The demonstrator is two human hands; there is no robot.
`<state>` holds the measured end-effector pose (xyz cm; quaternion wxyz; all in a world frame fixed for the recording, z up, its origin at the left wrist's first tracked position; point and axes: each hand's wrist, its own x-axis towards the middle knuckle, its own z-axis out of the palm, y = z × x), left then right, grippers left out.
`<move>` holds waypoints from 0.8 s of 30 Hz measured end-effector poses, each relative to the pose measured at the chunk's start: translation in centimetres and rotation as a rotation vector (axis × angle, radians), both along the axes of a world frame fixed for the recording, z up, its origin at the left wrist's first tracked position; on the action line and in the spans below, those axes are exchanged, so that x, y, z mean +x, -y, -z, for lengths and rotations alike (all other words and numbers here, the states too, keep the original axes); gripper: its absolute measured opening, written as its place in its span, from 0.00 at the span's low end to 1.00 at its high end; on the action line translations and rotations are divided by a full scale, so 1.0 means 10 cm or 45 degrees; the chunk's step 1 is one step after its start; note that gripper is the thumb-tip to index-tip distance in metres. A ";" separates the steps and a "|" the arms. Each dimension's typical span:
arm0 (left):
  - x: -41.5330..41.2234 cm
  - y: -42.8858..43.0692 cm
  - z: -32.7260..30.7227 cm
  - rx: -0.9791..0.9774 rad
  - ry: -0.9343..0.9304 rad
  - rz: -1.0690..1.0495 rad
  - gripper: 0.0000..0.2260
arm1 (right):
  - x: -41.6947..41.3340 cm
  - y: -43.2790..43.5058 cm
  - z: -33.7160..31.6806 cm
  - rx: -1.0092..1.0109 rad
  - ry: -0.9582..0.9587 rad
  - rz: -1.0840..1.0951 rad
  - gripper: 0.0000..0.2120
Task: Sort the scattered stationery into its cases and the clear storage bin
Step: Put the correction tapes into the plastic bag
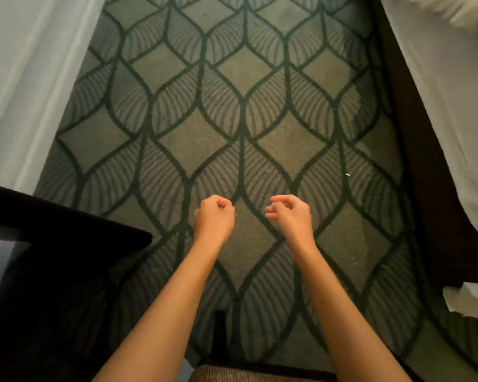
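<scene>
- No stationery, case or bin shows in the view, so where they are, and which way any of them points, cannot be told.
- The left hand (214, 217) hangs over the carpet (240, 128) with its fingers (224, 203) curled in tight to the palm, holding nothing.
- The right hand (289, 216) hangs just beside it, apart from it, fingers loosely bent and a little spread, also holding nothing.
- Both bare forearms reach forward from the bottom of the view, roughly parallel.
- The carpet is grey-green, with dark lines forming a repeating pattern of diamonds and ribbed leaf shapes.
- A dark table (66, 227) corner juts in at the lower left.
- Pale curtain (25, 78) hangs along the left edge.
- A bed (453, 119) with white linen over a dark frame runs down the right side.
- A strip of brown woven fabric sits at the bottom centre.
- No writing or labels can be read.
</scene>
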<state>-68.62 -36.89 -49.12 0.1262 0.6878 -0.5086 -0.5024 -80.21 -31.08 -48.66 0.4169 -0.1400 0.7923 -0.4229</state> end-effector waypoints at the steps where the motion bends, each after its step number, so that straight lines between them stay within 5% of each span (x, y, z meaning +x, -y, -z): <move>1: 0.01 0.03 -0.10 -0.047 -0.009 -0.012 0.10 | 0.04 0.05 -0.10 -0.021 -0.036 -0.033 0.08; 14: 0.96 -0.20 -3.08 -0.956 -0.181 -0.479 0.05 | 1.11 0.32 -2.71 -0.747 -0.204 -0.488 0.09; 24: 2.56 -0.97 -4.15 -0.997 0.085 -0.985 0.05 | 2.67 -0.05 -4.01 -0.998 -0.046 -1.072 0.08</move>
